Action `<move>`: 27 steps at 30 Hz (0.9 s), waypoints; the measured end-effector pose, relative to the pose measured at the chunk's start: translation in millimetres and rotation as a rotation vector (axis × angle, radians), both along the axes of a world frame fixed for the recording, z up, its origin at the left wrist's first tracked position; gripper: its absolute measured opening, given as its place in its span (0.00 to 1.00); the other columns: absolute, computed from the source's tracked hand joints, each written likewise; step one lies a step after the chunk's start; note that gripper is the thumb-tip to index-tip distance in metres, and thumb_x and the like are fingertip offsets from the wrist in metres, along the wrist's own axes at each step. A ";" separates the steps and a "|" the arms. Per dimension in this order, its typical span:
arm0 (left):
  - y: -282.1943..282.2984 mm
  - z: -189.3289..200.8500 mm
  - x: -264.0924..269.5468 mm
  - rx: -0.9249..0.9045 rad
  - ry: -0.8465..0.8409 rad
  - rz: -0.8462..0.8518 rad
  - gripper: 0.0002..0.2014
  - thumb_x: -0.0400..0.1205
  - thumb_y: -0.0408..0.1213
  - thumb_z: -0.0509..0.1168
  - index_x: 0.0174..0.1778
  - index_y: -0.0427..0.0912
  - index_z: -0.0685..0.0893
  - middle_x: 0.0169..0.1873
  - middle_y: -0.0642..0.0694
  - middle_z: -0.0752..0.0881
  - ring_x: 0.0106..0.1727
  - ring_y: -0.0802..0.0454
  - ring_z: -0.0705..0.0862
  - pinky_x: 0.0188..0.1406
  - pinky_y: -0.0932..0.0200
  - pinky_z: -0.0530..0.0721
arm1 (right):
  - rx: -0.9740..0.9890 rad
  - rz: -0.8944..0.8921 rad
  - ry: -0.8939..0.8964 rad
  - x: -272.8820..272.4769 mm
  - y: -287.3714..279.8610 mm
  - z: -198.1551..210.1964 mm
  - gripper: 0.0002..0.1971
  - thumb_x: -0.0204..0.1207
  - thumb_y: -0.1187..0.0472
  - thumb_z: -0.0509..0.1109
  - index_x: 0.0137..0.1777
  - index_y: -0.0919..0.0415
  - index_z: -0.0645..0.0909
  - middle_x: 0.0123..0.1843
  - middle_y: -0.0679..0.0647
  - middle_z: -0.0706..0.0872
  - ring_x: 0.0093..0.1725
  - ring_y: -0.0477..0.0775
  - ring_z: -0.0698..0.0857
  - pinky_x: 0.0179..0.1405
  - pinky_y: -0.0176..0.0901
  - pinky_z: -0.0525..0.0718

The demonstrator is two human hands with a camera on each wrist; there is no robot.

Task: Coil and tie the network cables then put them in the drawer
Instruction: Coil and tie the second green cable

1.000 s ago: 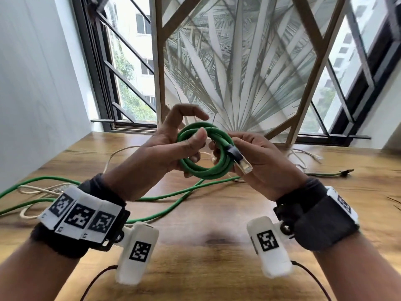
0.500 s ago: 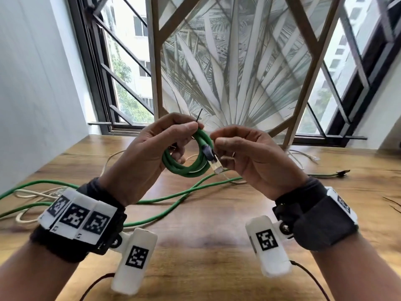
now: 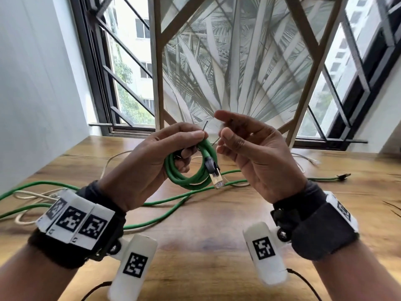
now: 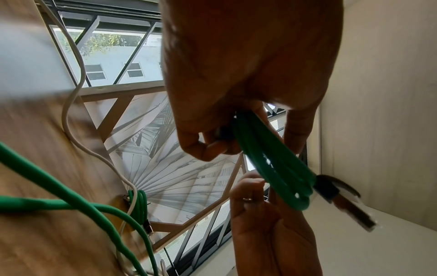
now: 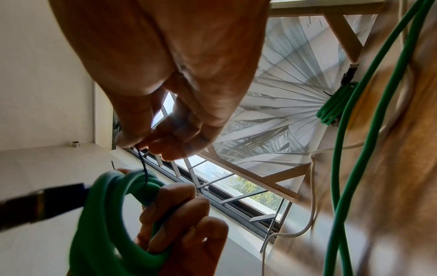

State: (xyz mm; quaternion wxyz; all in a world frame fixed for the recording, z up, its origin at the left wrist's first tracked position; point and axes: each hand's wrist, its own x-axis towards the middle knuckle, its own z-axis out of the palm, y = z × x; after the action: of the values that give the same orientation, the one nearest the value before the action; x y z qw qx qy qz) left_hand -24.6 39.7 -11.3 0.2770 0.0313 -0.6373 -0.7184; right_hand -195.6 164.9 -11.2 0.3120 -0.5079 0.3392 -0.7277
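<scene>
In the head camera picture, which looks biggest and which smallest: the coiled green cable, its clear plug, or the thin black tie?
1. Coiled green network cable, held in the left hand.
2. Clear plastic plug hanging from the coil.
3. Thin black wire tie; only short ends show, so its full length is unknown.

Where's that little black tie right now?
In the head view the black tie sits atop the green coil, centre frame, between the left hand gripping the coil and the right hand pinching its end.

The left hand covers the upper left arc of the green coil, so where the black tie wraps is hidden. The connector at the right wrist view's left edge is blurred and cut off. Loose green cables run off the head view's left edge.
</scene>
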 end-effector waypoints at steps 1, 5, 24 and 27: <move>0.9 -0.3 -0.1 -0.003 -0.005 -0.011 0.03 0.79 0.38 0.76 0.46 0.45 0.91 0.31 0.47 0.74 0.32 0.53 0.68 0.29 0.67 0.71 | -0.004 0.001 -0.004 0.6 0.1 0.4 0.20 0.71 0.67 0.78 0.65 0.64 0.88 0.47 0.55 0.90 0.45 0.51 0.87 0.49 0.41 0.88; 3.4 1.1 0.7 -0.005 -0.016 -0.022 0.02 0.79 0.38 0.75 0.44 0.45 0.92 0.30 0.48 0.74 0.31 0.54 0.67 0.30 0.65 0.69 | -0.012 -0.032 -0.043 2.9 -1.0 0.5 0.15 0.65 0.65 0.81 0.53 0.65 0.92 0.45 0.56 0.94 0.43 0.51 0.91 0.46 0.42 0.89; 4.8 5.2 7.4 -0.092 -0.109 -0.073 0.04 0.80 0.39 0.72 0.40 0.46 0.90 0.30 0.47 0.73 0.35 0.50 0.66 0.38 0.54 0.64 | -0.019 -0.167 0.237 2.0 1.9 -1.9 0.07 0.72 0.64 0.82 0.49 0.59 0.94 0.46 0.59 0.93 0.42 0.55 0.86 0.42 0.45 0.79; 4.4 5.3 6.8 -0.101 -0.112 -0.068 0.04 0.80 0.39 0.73 0.40 0.46 0.90 0.31 0.46 0.72 0.35 0.51 0.66 0.37 0.56 0.65 | -0.031 -0.157 0.261 2.6 2.4 -1.3 0.06 0.72 0.66 0.82 0.49 0.59 0.94 0.45 0.57 0.94 0.43 0.52 0.88 0.43 0.42 0.82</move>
State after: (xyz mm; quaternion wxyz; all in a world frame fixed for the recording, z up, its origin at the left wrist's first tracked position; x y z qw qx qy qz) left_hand -17.8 44.2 -6.0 0.2177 0.0357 -0.6881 -0.6913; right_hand -193.0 167.3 -12.5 0.1996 -0.5748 0.4043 -0.6829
